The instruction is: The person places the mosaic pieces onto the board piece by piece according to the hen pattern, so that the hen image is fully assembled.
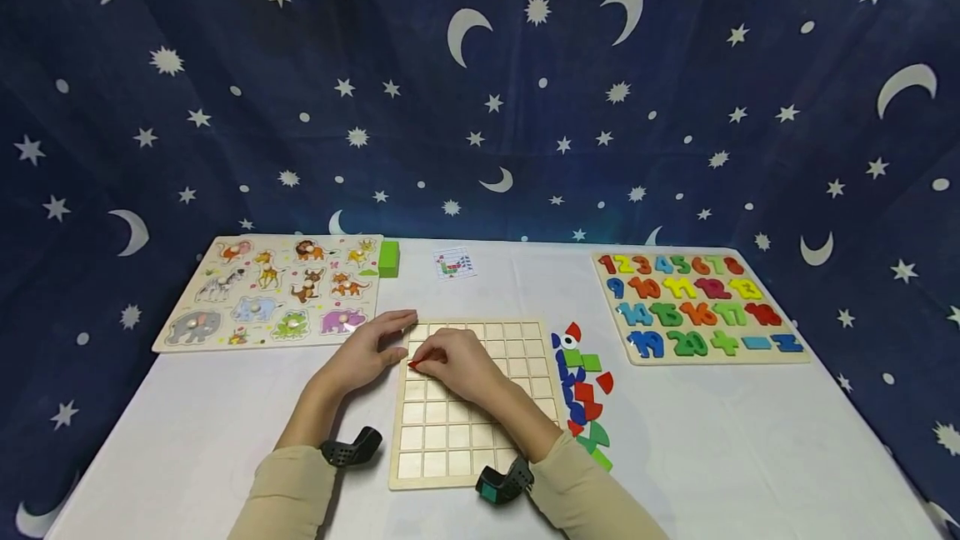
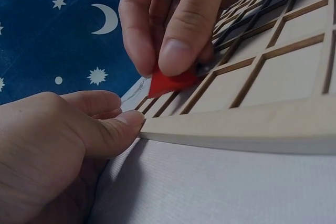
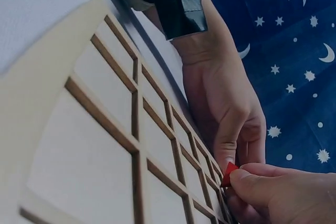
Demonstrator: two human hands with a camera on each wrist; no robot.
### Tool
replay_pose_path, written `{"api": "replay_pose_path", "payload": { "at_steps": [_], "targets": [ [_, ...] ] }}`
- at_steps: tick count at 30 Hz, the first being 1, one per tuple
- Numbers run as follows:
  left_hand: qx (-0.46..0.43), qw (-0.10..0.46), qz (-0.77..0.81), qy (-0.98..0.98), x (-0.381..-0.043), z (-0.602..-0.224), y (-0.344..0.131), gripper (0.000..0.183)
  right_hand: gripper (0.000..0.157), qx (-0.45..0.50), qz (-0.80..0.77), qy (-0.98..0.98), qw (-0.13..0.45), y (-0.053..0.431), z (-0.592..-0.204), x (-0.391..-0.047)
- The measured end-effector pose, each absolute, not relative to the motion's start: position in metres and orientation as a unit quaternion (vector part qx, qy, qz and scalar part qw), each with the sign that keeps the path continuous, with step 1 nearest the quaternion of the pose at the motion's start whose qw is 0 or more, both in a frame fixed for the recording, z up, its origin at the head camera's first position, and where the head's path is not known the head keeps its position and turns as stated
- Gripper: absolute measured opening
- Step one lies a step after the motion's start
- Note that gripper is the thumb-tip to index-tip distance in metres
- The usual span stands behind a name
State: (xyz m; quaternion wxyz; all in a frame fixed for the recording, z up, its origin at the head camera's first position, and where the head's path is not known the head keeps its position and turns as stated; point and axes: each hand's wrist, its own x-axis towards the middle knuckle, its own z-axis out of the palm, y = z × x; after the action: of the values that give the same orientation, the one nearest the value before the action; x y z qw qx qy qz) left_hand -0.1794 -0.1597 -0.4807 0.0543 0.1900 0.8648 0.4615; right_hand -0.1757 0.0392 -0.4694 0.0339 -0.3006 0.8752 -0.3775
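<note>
My right hand [image 1: 463, 363] reaches over the wooden grid board [image 1: 435, 483] and pinches a red triangular piece [image 2: 170, 83] between thumb and fingertips. The piece is just above the cells by the board's left rim, in the upper part of the grid. At that rim lies my left hand [image 1: 367, 357], its fingers stretched toward the upper left corner and its thumb touching the edge in the left wrist view. Loose flat pieces lie along the board's right side, among them a green square [image 1: 591, 362] and a red quarter-round [image 1: 605, 382].
An animal peg puzzle [image 1: 255, 286] lies at the back left, with a green block [image 1: 388, 260] against it. A small pattern card [image 1: 454, 263] is behind the board. To the right sits a number puzzle [image 1: 701, 307]. A starry curtain [image 1: 525, 107] hangs behind the table.
</note>
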Motion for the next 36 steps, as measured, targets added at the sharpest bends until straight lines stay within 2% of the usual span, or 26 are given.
{"api": "replay_pose_path", "payload": {
  "at_steps": [7, 29, 36],
  "targets": [
    [0.188, 0.059, 0.454, 0.869, -0.1794, -0.4805, -0.1606, 0.051, 0.005, -0.311, -0.340, 0.887, 0.019, 0.0385, -0.4671, -0.1734],
    [0.188, 0.054, 0.451, 0.871, -0.1802, -0.4791, -0.1593, 0.054, 0.017, -0.328, -0.294, 0.897, 0.046, 0.0468, -0.4649, -0.1743],
    [0.177, 0.061, 0.450, 0.873, -0.1813, -0.4801, -0.1602, 0.053, 0.019, -0.312, -0.292, 0.903, 0.037, 0.0458, -0.4624, -0.1745]
  ]
}}
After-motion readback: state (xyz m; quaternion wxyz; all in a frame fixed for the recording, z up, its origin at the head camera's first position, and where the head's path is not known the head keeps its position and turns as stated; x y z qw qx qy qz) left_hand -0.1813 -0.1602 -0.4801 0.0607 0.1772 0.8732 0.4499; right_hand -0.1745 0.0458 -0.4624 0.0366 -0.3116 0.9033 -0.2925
